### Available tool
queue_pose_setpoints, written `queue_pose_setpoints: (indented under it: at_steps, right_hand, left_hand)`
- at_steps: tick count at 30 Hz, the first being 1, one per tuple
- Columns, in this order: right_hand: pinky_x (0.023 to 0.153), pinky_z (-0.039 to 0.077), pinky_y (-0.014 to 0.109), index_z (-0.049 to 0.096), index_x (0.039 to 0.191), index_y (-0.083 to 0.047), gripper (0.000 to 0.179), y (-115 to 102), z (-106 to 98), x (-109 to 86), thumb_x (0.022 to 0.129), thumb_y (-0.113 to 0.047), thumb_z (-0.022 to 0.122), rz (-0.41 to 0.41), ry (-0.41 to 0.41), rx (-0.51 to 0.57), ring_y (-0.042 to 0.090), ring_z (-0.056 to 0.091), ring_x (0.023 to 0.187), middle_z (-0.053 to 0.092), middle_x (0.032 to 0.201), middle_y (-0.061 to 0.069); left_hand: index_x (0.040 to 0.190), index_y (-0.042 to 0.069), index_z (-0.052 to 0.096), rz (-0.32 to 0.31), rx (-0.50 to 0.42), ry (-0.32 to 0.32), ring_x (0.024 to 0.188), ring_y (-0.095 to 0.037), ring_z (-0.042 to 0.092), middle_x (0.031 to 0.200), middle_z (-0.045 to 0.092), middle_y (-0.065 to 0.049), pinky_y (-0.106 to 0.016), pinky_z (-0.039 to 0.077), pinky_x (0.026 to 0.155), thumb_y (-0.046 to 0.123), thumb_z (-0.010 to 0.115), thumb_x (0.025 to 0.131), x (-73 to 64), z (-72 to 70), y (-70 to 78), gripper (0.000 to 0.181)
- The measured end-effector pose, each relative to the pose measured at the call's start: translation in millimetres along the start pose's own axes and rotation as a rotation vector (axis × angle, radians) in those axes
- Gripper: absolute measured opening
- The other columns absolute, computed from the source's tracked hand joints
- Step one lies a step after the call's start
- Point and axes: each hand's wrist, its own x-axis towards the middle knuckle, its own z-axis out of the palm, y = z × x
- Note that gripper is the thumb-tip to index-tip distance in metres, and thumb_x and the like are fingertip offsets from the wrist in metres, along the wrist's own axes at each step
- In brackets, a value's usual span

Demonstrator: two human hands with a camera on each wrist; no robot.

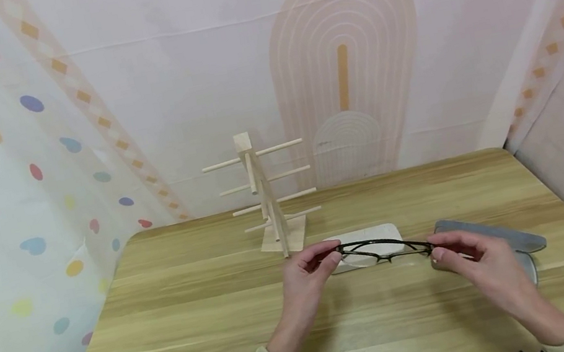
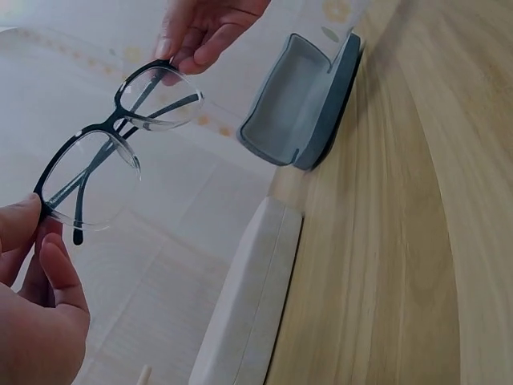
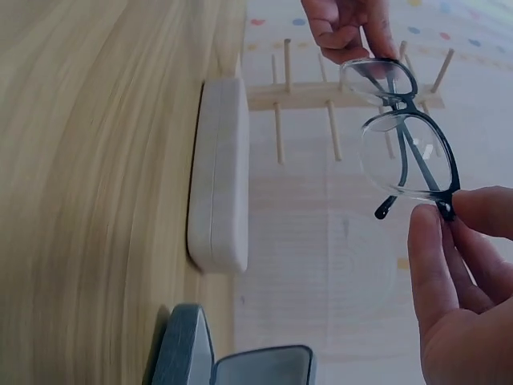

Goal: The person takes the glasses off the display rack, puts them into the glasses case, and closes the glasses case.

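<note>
A pair of black-framed glasses (image 1: 378,241) is held up above the table, its temples folded across behind the lenses in both wrist views. My left hand (image 1: 304,279) pinches one end of the frame between thumb and fingers. At the opposite end, my right hand (image 1: 485,266) pinches the other hinge corner the same way. Behind the glasses lies a closed white glasses case (image 1: 366,235). An open grey-blue glasses case (image 2: 298,104) stands beyond the right hand, partly hidden by it in the head view.
A wooden rack (image 1: 267,197) with several horizontal pegs stands toward the back of the wood-grain table (image 1: 199,316), left of the white case. Patterned cloth (image 1: 177,94) hangs behind the table and along its sides.
</note>
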Motion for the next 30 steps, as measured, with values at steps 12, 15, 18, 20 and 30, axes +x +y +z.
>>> queue_pose_setpoints:
  at_steps: [12,15,18,20,30]
  right_hand:
    - [0.075,0.053,0.013,0.076,0.112,-0.006,0.022,10.0,-15.1,-6.9,0.098,-0.023,0.074,-0.028,0.114,-0.063,-0.001,0.067,0.089,0.076,0.098,-0.005]
    - [0.075,0.053,0.012,0.076,0.11,-0.004,0.019,13.0,-19.4,-6.9,0.098,-0.019,0.074,-0.06,0.131,-0.064,-0.001,0.068,0.088,0.077,0.096,-0.006]
    - [0.074,0.053,0.011,0.076,0.108,-0.003,0.017,16.2,-23.9,-7.2,0.098,-0.017,0.074,-0.077,0.142,-0.068,-0.003,0.068,0.087,0.077,0.094,-0.006]
    - [0.075,0.052,0.01,0.076,0.108,-0.003,0.016,18.3,-27.0,-7.8,0.098,-0.015,0.074,-0.074,0.147,-0.066,-0.004,0.068,0.087,0.077,0.094,-0.008]
    - [0.073,0.051,0.01,0.076,0.111,-0.004,0.02,32.4,-45.4,-13.1,0.098,-0.018,0.075,0.026,0.154,-0.069,-0.005,0.066,0.088,0.075,0.094,-0.015]
  left_hand:
    - [0.112,-0.006,0.075,-0.021,-0.058,-0.017,0.09,-0.005,0.068,0.11,0.074,-0.018,-0.019,0.056,0.08,0.002,0.074,0.094,4.9,27.2,-8.7,0.02]
    - [0.112,-0.007,0.075,-0.033,-0.069,-0.014,0.089,-0.006,0.068,0.109,0.074,-0.019,-0.019,0.056,0.081,0.001,0.074,0.093,5.6,35.2,-10.7,0.02]
    - [0.113,-0.007,0.074,-0.045,-0.077,-0.012,0.088,-0.006,0.067,0.107,0.075,-0.017,-0.019,0.055,0.081,0.003,0.074,0.094,6.2,42.7,-13.5,0.022]
    - [0.113,-0.007,0.074,-0.054,-0.08,-0.009,0.088,-0.006,0.067,0.106,0.075,-0.016,-0.019,0.055,0.08,0.004,0.075,0.094,6.8,47.5,-15.2,0.023]
    - [0.112,-0.005,0.076,-0.056,-0.063,-0.012,0.086,-0.006,0.066,0.102,0.076,-0.013,-0.017,0.054,0.077,0.006,0.074,0.094,13.2,72.7,-21.0,0.021]
